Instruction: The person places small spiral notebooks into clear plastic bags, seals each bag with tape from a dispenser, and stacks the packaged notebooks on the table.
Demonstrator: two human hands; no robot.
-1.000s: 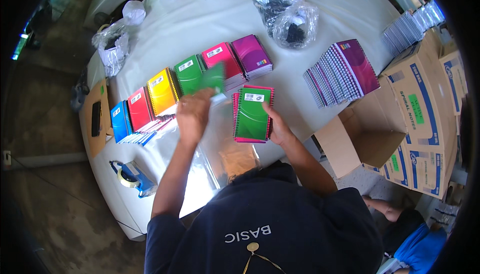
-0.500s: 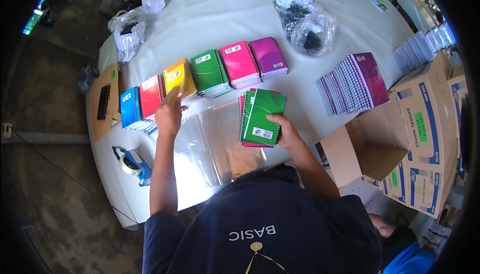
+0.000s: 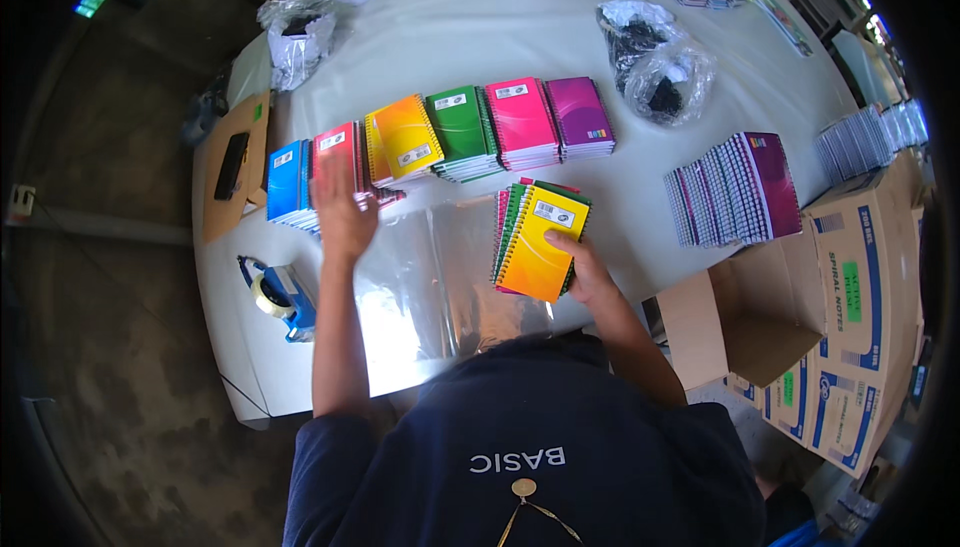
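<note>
My right hand [image 3: 590, 269] grips a small stack of spiral notebooks, thumb on top. A yellow notebook [image 3: 542, 247] lies uppermost there, with green and pink edges showing beneath it. Over the red notebook stack [image 3: 337, 141] reaches my left hand [image 3: 343, 212], its fingers stretched out, slightly blurred and holding nothing I can see. A row of notebook stacks runs across the table: blue [image 3: 287, 179] at the left, then red, yellow [image 3: 400, 137], green [image 3: 458, 130], pink [image 3: 522, 122] and purple [image 3: 580, 115] at the right.
Clear plastic film [image 3: 440, 277] lies before me, with a blue tape dispenser [image 3: 283, 299] to its left. A phone [image 3: 232, 165] rests on cardboard [image 3: 212, 209]. At right are a leaning notebook row [image 3: 725, 192], an open carton [image 3: 690, 332] and stacked boxes [image 3: 850, 317]. Plastic bags [image 3: 660, 67] sit farther back.
A yellow notebook now tops the stack in my right hand, where a green one was. My left hand has gone from the yellow stack to the red one. The whole view has shifted.
</note>
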